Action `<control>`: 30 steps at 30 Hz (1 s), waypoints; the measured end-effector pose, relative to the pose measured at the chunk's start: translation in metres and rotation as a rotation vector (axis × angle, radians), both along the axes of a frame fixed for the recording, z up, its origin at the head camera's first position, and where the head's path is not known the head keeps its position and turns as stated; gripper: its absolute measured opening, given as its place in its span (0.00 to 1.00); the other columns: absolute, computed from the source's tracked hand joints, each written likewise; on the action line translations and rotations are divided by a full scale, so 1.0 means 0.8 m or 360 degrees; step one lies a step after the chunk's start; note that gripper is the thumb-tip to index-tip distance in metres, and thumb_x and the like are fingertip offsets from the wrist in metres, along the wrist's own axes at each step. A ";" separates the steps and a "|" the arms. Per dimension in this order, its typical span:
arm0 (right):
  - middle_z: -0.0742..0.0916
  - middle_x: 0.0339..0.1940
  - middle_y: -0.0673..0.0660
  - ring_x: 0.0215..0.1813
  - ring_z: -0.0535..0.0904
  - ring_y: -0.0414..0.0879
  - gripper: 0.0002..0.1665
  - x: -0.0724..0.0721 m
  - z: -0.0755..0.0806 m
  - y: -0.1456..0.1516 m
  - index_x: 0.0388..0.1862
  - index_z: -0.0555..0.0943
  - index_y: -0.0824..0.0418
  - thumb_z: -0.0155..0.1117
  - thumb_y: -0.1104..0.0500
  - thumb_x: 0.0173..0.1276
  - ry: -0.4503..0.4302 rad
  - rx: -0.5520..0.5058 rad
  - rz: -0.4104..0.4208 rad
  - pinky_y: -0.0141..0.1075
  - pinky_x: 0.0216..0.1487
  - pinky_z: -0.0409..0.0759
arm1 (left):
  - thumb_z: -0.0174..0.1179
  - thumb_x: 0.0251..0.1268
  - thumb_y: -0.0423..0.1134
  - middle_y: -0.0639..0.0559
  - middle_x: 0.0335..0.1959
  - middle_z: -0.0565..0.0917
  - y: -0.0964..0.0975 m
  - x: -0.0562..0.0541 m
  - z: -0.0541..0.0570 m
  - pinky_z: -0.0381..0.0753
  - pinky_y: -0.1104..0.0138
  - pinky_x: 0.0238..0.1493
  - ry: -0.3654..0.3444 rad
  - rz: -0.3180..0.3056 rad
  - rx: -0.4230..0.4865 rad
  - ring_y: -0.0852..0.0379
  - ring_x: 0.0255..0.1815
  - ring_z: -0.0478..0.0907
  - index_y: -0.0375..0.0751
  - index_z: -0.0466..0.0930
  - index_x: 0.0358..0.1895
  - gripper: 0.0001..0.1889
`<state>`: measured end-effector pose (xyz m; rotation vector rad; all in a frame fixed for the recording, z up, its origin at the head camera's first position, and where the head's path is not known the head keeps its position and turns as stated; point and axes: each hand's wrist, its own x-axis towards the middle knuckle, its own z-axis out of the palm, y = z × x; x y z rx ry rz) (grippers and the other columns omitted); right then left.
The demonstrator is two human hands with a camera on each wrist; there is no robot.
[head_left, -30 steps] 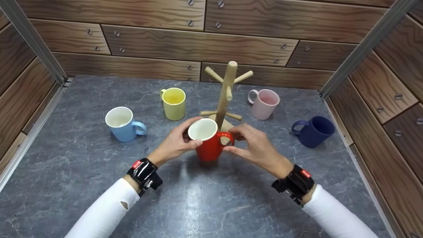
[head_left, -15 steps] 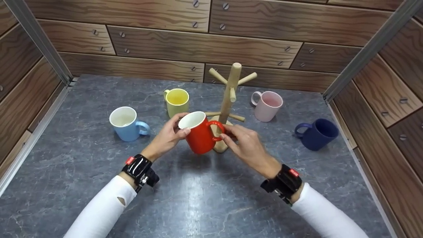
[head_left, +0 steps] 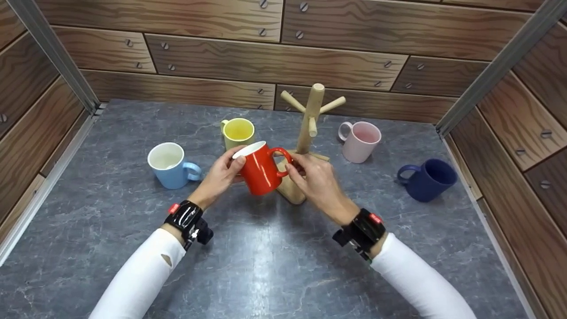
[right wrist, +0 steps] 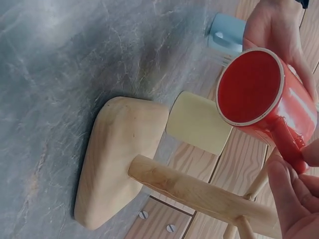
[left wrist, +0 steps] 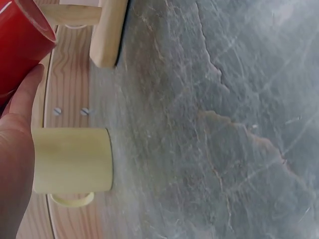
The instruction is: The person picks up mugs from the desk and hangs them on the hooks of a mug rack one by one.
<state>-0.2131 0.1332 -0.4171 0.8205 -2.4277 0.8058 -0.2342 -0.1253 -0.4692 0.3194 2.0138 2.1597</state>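
A red mug (head_left: pixel 261 172) with a white inside is held tilted above the table, its rim toward the left and its handle to the right. My left hand (head_left: pixel 220 173) grips the mug's rim side, thumb in front. With thumb and fingers my right hand (head_left: pixel 315 178) pinches the handle. Right behind the mug stands a wooden mug tree (head_left: pixel 306 137), its peg arms bare. The right wrist view shows the mug's round base (right wrist: pixel 250 87) and the tree's wooden base (right wrist: pixel 122 154) close by. A yellow mug (left wrist: pixel 75 162) stands beyond my left hand.
A light blue mug (head_left: pixel 170 170) stands at left, its handle near my left hand. Right of the tree are a pink mug (head_left: pixel 361 142) and a dark blue mug (head_left: pixel 427 179). Wood-patterned walls (head_left: pixel 212 55) enclose the grey marbled table (head_left: pixel 266 270).
The red mug has been raised off the table, moved up and left, and tilted with its handle toward the tree. My right hand has closed onto the handle and moved left with it.
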 end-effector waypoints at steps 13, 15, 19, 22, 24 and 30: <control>0.91 0.34 0.59 0.33 0.88 0.49 0.14 -0.006 -0.007 -0.008 0.51 0.87 0.65 0.68 0.59 0.72 0.0032 0.0058 -0.0140 0.40 0.34 0.88 | 0.48 0.72 0.66 0.32 0.75 0.69 0.007 -0.011 -0.007 0.81 0.48 0.66 -0.0162 -0.0044 0.0058 0.40 0.67 0.78 0.38 0.50 0.83 0.47; 0.91 0.34 0.58 0.33 0.88 0.49 0.13 -0.005 -0.008 -0.008 0.51 0.87 0.65 0.68 0.59 0.72 0.0029 0.0072 -0.0158 0.40 0.34 0.88 | 0.46 0.74 0.65 0.32 0.74 0.70 0.008 -0.011 -0.008 0.81 0.48 0.66 -0.0191 -0.0049 0.0069 0.40 0.66 0.79 0.39 0.49 0.83 0.44; 0.91 0.34 0.58 0.34 0.88 0.49 0.14 -0.004 -0.009 -0.009 0.51 0.87 0.65 0.68 0.58 0.72 0.0003 0.0080 -0.0181 0.41 0.35 0.88 | 0.43 0.76 0.63 0.32 0.71 0.72 0.014 -0.013 -0.010 0.84 0.50 0.62 -0.0203 -0.0019 0.0054 0.43 0.62 0.81 0.41 0.52 0.82 0.41; 0.91 0.35 0.58 0.34 0.88 0.48 0.15 -0.005 -0.010 -0.007 0.52 0.87 0.65 0.68 0.57 0.72 -0.0028 0.0078 -0.0192 0.41 0.36 0.88 | 0.42 0.79 0.60 0.33 0.69 0.74 0.021 -0.016 -0.010 0.84 0.52 0.62 -0.0166 0.0031 0.0020 0.44 0.61 0.80 0.40 0.54 0.80 0.37; 0.91 0.35 0.58 0.34 0.88 0.48 0.16 -0.004 -0.011 -0.006 0.53 0.86 0.65 0.69 0.57 0.72 -0.0045 0.0077 -0.0200 0.40 0.36 0.88 | 0.40 0.82 0.56 0.34 0.68 0.74 0.026 -0.018 -0.010 0.84 0.51 0.62 -0.0152 0.0057 0.0013 0.43 0.62 0.80 0.40 0.54 0.79 0.33; 0.92 0.37 0.59 0.37 0.90 0.50 0.17 -0.003 -0.013 0.003 0.55 0.83 0.66 0.68 0.59 0.73 -0.0021 0.0070 -0.0195 0.39 0.37 0.89 | 0.39 0.86 0.49 0.34 0.71 0.70 0.042 -0.018 -0.010 0.82 0.46 0.63 -0.0168 0.0114 -0.0025 0.39 0.64 0.78 0.40 0.53 0.79 0.27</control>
